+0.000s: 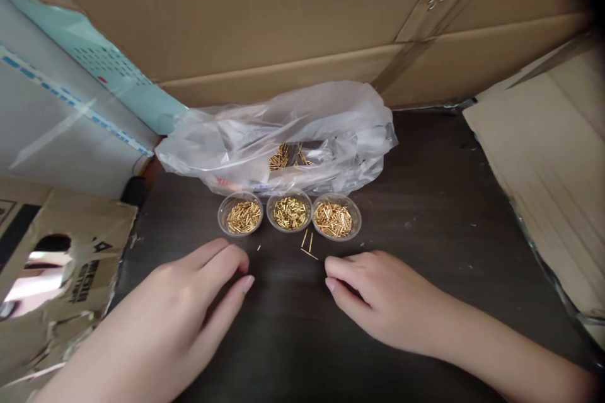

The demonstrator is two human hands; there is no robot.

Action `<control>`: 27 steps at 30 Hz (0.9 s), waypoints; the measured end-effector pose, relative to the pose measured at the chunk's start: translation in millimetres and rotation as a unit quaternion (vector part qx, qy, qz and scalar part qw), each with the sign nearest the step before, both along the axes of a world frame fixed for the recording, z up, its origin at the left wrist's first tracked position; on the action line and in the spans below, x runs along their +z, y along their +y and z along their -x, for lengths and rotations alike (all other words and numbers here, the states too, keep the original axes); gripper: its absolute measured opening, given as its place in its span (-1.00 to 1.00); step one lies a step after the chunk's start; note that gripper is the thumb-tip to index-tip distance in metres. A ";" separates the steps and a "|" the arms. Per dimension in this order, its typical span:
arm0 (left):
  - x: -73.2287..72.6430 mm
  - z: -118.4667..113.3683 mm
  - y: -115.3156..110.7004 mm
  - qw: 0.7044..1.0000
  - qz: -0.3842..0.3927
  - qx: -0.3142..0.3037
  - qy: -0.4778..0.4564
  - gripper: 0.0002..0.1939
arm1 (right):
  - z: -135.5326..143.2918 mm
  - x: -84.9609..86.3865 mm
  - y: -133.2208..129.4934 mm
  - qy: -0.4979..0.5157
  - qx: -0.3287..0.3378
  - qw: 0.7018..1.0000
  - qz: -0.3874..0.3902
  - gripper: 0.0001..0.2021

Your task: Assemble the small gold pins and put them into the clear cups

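Cups [271,212] at twelve o'clock, likely for reach | left grip [189,289], right grip [387,296] curled | closure, contents: I cannot tell

1. The plastic bag [331,107] partly hides the gold pins [280,158] inside.
2. Whether the left hand [198,286] or right hand [378,296] pinches anything cannot be told.
3. A lone gold speck [259,247] is too small to identify.
4. The bottom edge crops the left forearm [108,356].
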State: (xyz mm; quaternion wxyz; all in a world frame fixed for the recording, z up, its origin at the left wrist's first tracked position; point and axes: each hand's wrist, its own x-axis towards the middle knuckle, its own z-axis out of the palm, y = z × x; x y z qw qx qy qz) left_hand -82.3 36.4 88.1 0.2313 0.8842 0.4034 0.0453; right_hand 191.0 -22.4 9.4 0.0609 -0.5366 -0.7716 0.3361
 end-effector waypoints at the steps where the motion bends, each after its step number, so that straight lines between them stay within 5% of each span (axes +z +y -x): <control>1: -4.2 3.3 -1.8 0.999 -0.016 0.003 0.044 -0.76 | -0.1 0.4 0.2 0.005 0.003 1.000 0.002 -0.74; 5: -39.7 1.4 -10.7 0.976 -0.103 0.061 0.179 -0.76 | 0.1 0.0 2.4 0.024 0.007 1.000 -0.001 -0.72; 10: -70.0 -17.2 -13.7 0.961 -0.209 0.059 0.169 -0.81 | 1.1 -1.9 2.0 0.019 -0.001 1.000 -0.009 -0.74; 21: -85.1 -23.3 -14.3 0.931 -0.304 0.032 0.198 -0.81 | 0.7 -2.4 1.9 0.025 0.005 0.999 -0.021 -0.74; 24: -80.7 -26.7 -17.6 0.950 -0.266 0.032 0.163 -0.80 | 4.5 -3.8 -2.4 0.021 0.024 0.998 -0.059 -0.74; 27: -65.9 -35.9 -25.5 0.987 -0.162 0.013 0.019 -0.83 | 11.7 -9.8 -8.2 0.030 0.052 0.990 -0.127 -0.76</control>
